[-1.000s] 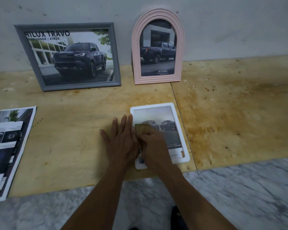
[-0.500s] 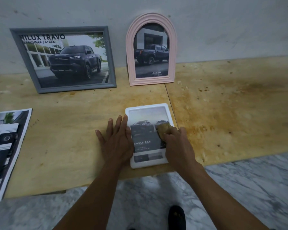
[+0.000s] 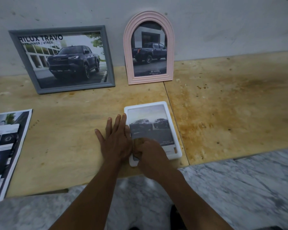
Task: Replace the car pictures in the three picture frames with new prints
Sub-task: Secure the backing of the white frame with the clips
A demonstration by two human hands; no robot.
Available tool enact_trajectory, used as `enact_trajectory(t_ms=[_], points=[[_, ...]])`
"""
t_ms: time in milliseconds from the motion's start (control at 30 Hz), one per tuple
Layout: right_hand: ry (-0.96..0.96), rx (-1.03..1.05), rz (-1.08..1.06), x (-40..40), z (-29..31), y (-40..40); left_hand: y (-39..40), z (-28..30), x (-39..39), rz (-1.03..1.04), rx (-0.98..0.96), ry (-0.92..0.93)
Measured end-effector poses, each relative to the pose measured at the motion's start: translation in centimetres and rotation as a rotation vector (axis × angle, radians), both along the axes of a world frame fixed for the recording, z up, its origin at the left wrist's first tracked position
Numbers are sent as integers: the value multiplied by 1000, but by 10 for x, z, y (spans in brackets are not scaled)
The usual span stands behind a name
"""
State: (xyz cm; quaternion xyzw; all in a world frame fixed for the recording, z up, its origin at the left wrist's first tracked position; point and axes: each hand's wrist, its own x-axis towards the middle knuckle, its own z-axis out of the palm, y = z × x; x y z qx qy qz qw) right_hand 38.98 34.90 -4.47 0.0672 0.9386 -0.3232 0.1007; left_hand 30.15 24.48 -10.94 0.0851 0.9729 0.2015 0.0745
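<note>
The white frame point(image 3: 152, 130) lies flat on the counter point(image 3: 70, 146). Left hand point(image 3: 116, 140) rests flat, fingers straight, against the frame's left edge. Right hand point(image 3: 150, 155) presses a small brownish cloth point(image 3: 139, 141), grip curled round it, onto the frame's lower glass.

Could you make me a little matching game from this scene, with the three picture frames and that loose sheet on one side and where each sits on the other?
Things:
1. grey frame
2. pink arched frame
3. white frame
4. printed sheet

Places:
A. lying flat on the wooden board under the person's hands
B. at the far left edge of the board, partly cut off by the picture
C. standing against the wall, left of the other standing frame
D. standing against the wall, right of the other standing frame

Pairs: 1-C, 2-D, 3-A, 4-B
</note>
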Motion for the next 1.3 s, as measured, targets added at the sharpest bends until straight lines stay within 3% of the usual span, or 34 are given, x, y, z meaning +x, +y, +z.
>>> enact_trajectory(t_ms=[267,467,567,800,933,1167,1233,1300], points=[[52,247,68,22,3,49,-1,1,0,-20,-14,15],[300,563,121,33,-8,66,-2,1,-1,-32,-41,13],[266,603,122,30,-20,65,-3,2,-1,-46,-52,8],[324,493,-2,16,-18,68,-3,4,0,-54,-35,9],[215,443,-46,-2,-27,76,-3,5,0,-48,-26,6],[177,374,22,-35,-14,87,-2,6,2,-25,5,5],[152,270,-86,-45,-14,93,-2,5,1,-21,2,7],[122,43,-334,-49,-8,105,-2,4,0,-24,-4,6]])
